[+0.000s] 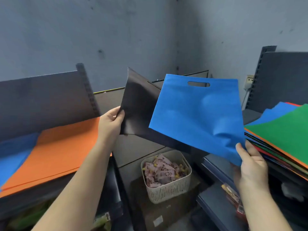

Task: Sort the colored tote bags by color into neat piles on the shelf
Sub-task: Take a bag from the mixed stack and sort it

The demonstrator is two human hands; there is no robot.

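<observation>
Right hand (250, 161) pinching blue bag (198, 117), handle slot up, left hand (110, 122) gripping black bag (140, 105)

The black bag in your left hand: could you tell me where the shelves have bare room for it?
Bare dark shelf shows behind the orange pile, beside the upright. The right shelf is crowded by the mixed stack; blue bags fill the far left.

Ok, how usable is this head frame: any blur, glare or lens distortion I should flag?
Head view: wide-angle bending bows the shelf uprights outward; motion blur softens the lower corners and the right hand; a soft sheen streaks the black bag in the left hand; the blue bag is sharp and evenly lit.
</observation>
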